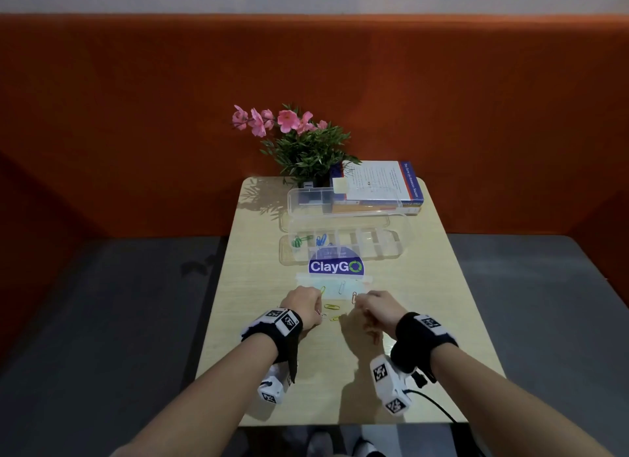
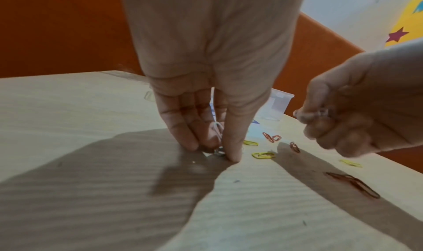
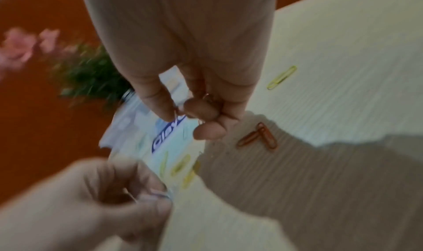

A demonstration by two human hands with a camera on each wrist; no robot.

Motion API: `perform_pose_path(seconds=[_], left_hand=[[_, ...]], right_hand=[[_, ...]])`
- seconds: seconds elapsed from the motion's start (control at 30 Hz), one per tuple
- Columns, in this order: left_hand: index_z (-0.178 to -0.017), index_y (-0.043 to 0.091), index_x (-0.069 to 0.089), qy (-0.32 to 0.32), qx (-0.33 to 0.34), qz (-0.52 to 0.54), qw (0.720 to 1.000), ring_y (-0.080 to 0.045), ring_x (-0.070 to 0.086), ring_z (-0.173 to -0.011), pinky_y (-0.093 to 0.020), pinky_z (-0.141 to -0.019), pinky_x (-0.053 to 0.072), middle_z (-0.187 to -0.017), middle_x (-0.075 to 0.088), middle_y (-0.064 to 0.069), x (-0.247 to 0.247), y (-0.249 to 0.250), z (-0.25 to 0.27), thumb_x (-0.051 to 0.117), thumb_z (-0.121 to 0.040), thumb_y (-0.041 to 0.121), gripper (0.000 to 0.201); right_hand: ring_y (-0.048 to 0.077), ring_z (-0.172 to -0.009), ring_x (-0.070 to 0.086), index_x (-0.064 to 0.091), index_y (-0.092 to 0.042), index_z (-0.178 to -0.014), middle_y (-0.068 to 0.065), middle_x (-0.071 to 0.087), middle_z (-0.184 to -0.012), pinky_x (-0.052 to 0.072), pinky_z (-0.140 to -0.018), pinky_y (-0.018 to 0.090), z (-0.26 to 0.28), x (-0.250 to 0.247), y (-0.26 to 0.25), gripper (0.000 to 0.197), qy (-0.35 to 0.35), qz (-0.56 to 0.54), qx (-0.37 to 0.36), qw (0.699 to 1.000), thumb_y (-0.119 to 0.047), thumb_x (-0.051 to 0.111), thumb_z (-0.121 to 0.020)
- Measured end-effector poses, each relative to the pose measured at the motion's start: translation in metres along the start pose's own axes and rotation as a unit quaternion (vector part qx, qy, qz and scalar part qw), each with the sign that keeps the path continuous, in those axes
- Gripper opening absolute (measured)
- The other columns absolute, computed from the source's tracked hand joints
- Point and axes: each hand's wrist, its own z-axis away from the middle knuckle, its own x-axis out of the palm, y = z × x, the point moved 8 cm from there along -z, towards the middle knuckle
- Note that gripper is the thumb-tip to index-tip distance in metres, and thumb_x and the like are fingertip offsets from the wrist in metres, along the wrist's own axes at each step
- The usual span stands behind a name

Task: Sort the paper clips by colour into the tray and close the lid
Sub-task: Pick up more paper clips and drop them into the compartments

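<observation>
The clear compartment tray [image 1: 398, 249] stands mid-table with its lid [image 1: 340, 201] open behind it. Green clips [image 1: 299, 241] and blue clips [image 1: 321, 239] lie in its two left compartments. My left hand [image 1: 320, 312] has its fingertips [image 2: 231, 155] down on the table, pinching pale white clips [image 2: 217, 128]. To its right my right hand [image 1: 360, 302] hovers just above the table and pinches a pale clip [image 2: 322, 111]. Between and around the hands lie loose yellow clips [image 1: 332, 307] and orange clips [image 3: 258, 137].
A ClayGo sticker [image 1: 336, 266] sits on the table between the tray and the hands. A potted plant with pink flowers [image 1: 306, 147] and stacked books [image 1: 381, 184] stand at the far edge. A black cable [image 1: 435, 405] trails near the right front corner.
</observation>
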Motion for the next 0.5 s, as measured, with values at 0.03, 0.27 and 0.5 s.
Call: perform_pose_path(seconds=[0.03, 0.27, 0.5], left_hand=[[-0.077, 0.019, 0.057, -0.001, 0.004, -0.003, 1.000, -0.026, 0.064, -0.101, -0.035, -0.082, 0.052, -0.107, 0.068, -0.008, 0.001, 0.001, 0.000, 0.066, -0.079, 0.009, 0.014], [-0.084, 0.017, 0.063, 0.048, 0.024, 0.039, 0.998, -0.025, 0.065, -0.094, -0.031, -0.075, 0.051, -0.097, 0.070, -0.005, -0.012, 0.013, -0.002, 0.061, -0.080, 0.011, 0.007], [-0.109, 0.017, 0.058, 0.046, -0.052, 0.164, 0.984, -0.024, 0.062, -0.102, -0.034, -0.085, 0.053, -0.112, 0.066, -0.004, -0.008, 0.037, -0.032, 0.063, -0.083, 0.014, 0.027]], right_hand=[[0.017, -0.039, 0.042, 0.051, -0.005, -0.064, 0.007, 0.049, -0.049, 0.036, -0.046, 0.024, 0.002, -0.006, -0.001, 0.016, 0.007, -0.074, 0.010, 0.997, -0.002, 0.051, -0.080], [0.023, -0.054, 0.055, 0.055, 0.002, -0.067, 0.010, 0.054, -0.055, 0.046, -0.054, 0.025, 0.009, -0.035, 0.004, 0.013, 0.000, -0.246, 0.021, 0.969, 0.003, 0.049, -0.079], [0.025, -0.060, 0.059, 0.052, 0.001, -0.079, 0.020, 0.058, -0.070, 0.057, -0.052, 0.025, 0.020, -0.061, 0.017, 0.009, 0.029, -0.303, -0.012, 0.952, 0.010, 0.052, -0.082]])
